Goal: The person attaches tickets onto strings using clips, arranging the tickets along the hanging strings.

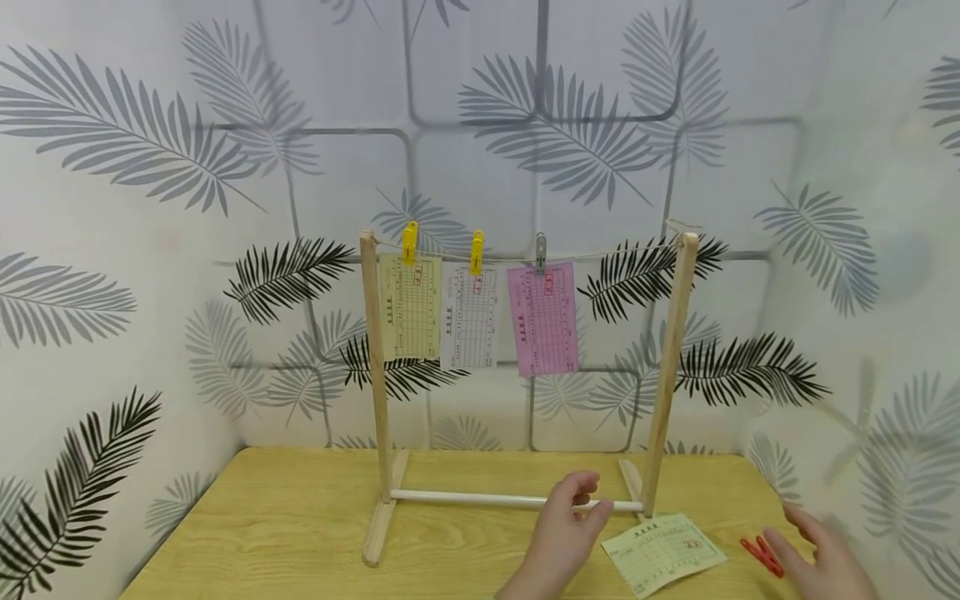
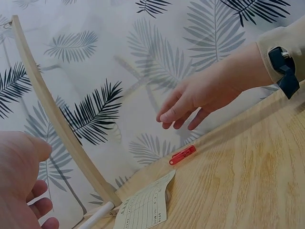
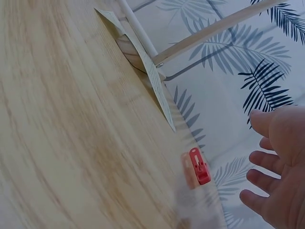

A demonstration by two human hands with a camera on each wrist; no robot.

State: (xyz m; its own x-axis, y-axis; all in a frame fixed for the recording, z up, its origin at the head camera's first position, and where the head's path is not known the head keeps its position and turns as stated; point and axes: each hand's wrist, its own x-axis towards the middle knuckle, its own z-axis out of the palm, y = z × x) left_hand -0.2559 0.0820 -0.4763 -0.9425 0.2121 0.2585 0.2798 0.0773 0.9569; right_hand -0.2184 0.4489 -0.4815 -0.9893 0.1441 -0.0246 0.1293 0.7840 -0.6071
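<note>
My left hand (image 1: 561,533) is above the table in front of the white crossbar, fingers loosely bent and holding nothing. Just to its right, a yellow printed slip (image 1: 660,552) lies on the wood, partly raised off it in the right wrist view. Beyond the slip is a red clothespin (image 1: 763,557) on the tabletop. My right hand (image 1: 821,557) hovers close to that clothespin; the right wrist view shows its fingers (image 3: 262,180) spread and apart from the red clothespin (image 3: 199,166).
A wooden stand (image 1: 671,375) carries a string between two posts, joined below by a white rod (image 1: 480,498). From the string hang a yellow slip (image 1: 411,312), a white slip (image 1: 470,325) and a pink slip (image 1: 543,325), held by two yellow clothespins (image 1: 477,252) and a grey one (image 1: 541,252).
</note>
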